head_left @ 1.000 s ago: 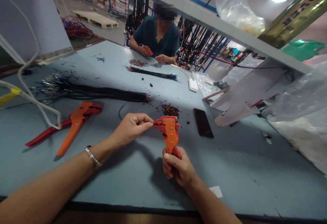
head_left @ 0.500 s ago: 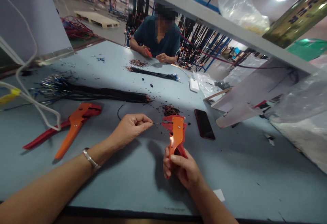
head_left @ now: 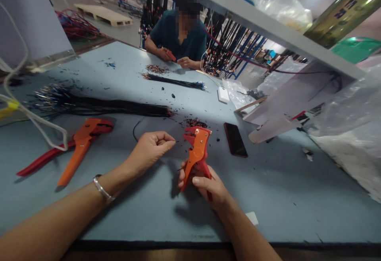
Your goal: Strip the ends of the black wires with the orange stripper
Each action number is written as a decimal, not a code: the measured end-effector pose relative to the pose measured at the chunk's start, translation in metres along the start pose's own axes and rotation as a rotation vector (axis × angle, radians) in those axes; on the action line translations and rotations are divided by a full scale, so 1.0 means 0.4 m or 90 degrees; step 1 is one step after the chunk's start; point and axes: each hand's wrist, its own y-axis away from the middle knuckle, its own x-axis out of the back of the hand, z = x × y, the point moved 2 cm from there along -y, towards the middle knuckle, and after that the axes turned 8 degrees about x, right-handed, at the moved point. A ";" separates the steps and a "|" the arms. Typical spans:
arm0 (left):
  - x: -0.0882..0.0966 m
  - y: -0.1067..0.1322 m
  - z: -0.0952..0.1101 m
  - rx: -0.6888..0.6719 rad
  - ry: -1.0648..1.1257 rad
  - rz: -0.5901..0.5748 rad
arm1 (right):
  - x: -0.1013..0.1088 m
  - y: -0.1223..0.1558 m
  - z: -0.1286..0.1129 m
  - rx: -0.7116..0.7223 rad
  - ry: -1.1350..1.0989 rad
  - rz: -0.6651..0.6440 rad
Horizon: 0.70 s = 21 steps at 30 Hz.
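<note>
My left hand (head_left: pixel 154 147) pinches a thin black wire (head_left: pixel 177 141), whose short end points to the right. The wire's tail curves up behind the hand. In my right hand (head_left: pixel 205 181) is an orange and red wire stripper (head_left: pixel 198 149), held upright with its handles spread apart. The stripper's jaws stand a little to the right of the wire end and do not touch it. Just behind the jaws lies a heap of small dark and copper-coloured scraps (head_left: pixel 195 123). A second orange and red stripper (head_left: pixel 83 142) rests left of my left hand.
A long bundle of black wires (head_left: pixel 119 107) lies across the table, with a smaller bundle (head_left: pixel 175 81) behind it. A phone (head_left: pixel 235 140) is at the right. Across the table a person (head_left: pixel 178 34) holds a red tool. A white cable (head_left: pixel 35 122) hangs at left.
The stripper's handles have spread in my right hand, and the tool tilts more. The wire end sits clear of the jaws, and its tip looks dark now. The view has shifted slightly.
</note>
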 end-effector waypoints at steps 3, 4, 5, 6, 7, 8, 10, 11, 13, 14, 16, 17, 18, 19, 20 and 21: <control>-0.010 0.004 -0.002 0.003 0.021 -0.025 | 0.000 -0.005 0.000 0.011 0.006 0.013; -0.014 0.007 -0.001 0.002 0.026 -0.032 | 0.001 -0.007 0.001 0.010 0.004 0.015; -0.017 0.010 0.000 0.003 0.029 -0.038 | 0.001 -0.009 0.003 0.008 0.001 0.018; -0.021 0.013 0.001 0.007 0.028 -0.043 | 0.002 -0.011 0.004 0.005 -0.002 0.022; -0.024 0.016 0.002 0.011 0.027 -0.047 | 0.002 -0.012 0.006 0.004 -0.005 0.025; -0.027 0.018 0.003 0.014 0.024 -0.048 | 0.003 -0.014 0.007 0.004 -0.006 0.027; -0.032 0.022 0.005 0.014 0.023 -0.048 | 0.003 -0.016 0.009 0.007 0.001 0.025; -0.035 0.023 0.006 0.013 0.025 -0.046 | 0.003 -0.017 0.009 0.008 0.006 0.023; -0.038 0.025 0.008 0.010 0.032 -0.044 | 0.003 -0.018 0.008 0.009 0.021 0.018; -0.039 0.026 0.009 0.007 0.038 -0.042 | 0.002 -0.019 0.007 0.009 0.032 0.015; -0.039 0.029 0.010 -0.004 0.054 -0.040 | -0.001 -0.019 0.003 0.008 0.064 0.004; -0.038 0.031 0.011 -0.011 0.062 -0.040 | -0.003 -0.019 0.001 0.008 0.088 -0.002; -0.037 0.032 0.012 -0.019 0.070 -0.040 | -0.004 -0.018 -0.002 0.008 0.118 -0.005; -0.036 0.033 0.012 -0.025 0.075 -0.041 | -0.005 -0.018 -0.006 0.010 0.156 -0.009; -0.036 0.034 0.013 -0.029 0.078 -0.042 | -0.006 -0.017 -0.009 0.014 0.198 -0.012; -0.035 0.035 0.013 -0.032 0.081 -0.044 | -0.007 -0.015 -0.013 0.020 0.239 -0.015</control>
